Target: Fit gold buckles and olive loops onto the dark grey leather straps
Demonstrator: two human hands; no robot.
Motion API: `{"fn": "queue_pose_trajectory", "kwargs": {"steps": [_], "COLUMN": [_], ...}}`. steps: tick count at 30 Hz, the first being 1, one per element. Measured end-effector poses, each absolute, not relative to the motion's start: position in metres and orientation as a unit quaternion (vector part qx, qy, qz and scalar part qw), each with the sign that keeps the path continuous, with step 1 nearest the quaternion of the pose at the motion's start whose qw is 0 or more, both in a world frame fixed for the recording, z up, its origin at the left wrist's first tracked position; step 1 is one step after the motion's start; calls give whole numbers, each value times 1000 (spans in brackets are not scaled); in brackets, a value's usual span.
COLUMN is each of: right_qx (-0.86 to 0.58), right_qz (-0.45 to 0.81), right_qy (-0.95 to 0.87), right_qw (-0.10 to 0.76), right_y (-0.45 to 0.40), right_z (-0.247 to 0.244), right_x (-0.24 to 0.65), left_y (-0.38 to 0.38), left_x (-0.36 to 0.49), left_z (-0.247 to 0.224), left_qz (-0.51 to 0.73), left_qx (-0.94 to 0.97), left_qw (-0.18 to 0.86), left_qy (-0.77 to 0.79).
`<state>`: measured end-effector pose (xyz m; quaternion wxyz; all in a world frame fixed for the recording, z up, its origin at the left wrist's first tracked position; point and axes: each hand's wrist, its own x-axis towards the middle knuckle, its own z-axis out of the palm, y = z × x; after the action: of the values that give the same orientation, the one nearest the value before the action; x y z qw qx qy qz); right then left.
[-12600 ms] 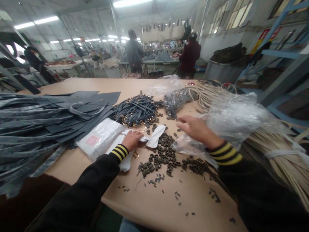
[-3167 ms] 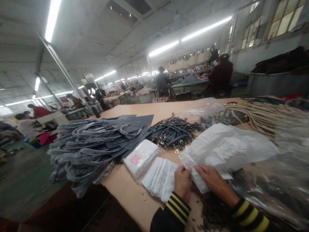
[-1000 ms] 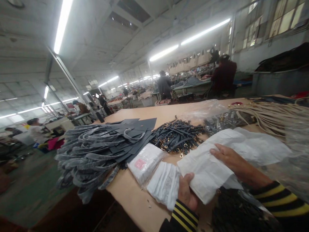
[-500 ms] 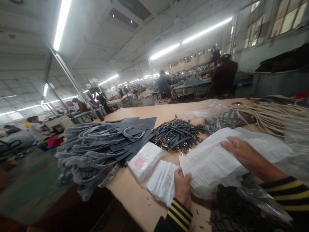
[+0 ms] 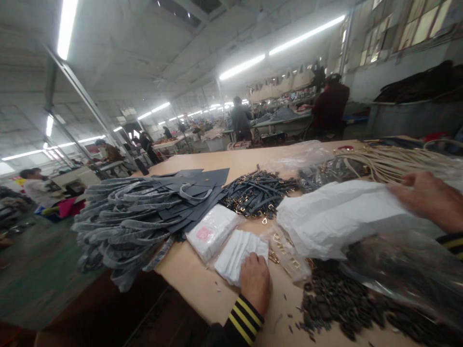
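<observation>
From my remote seat, I log the loose white sheet [image 5: 340,219] lying ahead and to the right of the left hand [image 5: 256,279], long axis running roughly left to right. The right hand [image 5: 421,193] is nearer, fingers at the sheet's right end; I can't tell whether they pinch it. Left fingers bend over the folded white stack [image 5: 231,258], touching; grip unclear to me. Between stack and sheet: gold buckles [image 5: 289,258] in clear plastic.
</observation>
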<state>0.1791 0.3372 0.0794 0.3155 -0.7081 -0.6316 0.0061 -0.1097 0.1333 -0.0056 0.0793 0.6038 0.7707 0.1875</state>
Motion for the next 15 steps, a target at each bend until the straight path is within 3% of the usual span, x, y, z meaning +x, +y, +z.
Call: {"fn": "queue_pose_trajectory", "kwargs": {"steps": [4, 6, 11, 15], "right_qx": [-651, -568, -350, -303], "right_qz": [-36, 50, 324, 414], "right_qy": [-628, -693, -839, -848], "right_qw": [425, 442, 263, 132], "right_y": [276, 250, 214, 208], "right_z": [107, 112, 83, 42], "right_x": [146, 121, 69, 28], "left_y": [143, 150, 160, 154], "left_x": [-108, -110, -126, -136], "left_z": [-13, -18, -21, -23], "left_qz": [161, 173, 236, 297], "left_qx": [605, 606, 601, 588], "left_qw": [91, 112, 170, 200], "left_qy": [774, 768, 744, 726]}}
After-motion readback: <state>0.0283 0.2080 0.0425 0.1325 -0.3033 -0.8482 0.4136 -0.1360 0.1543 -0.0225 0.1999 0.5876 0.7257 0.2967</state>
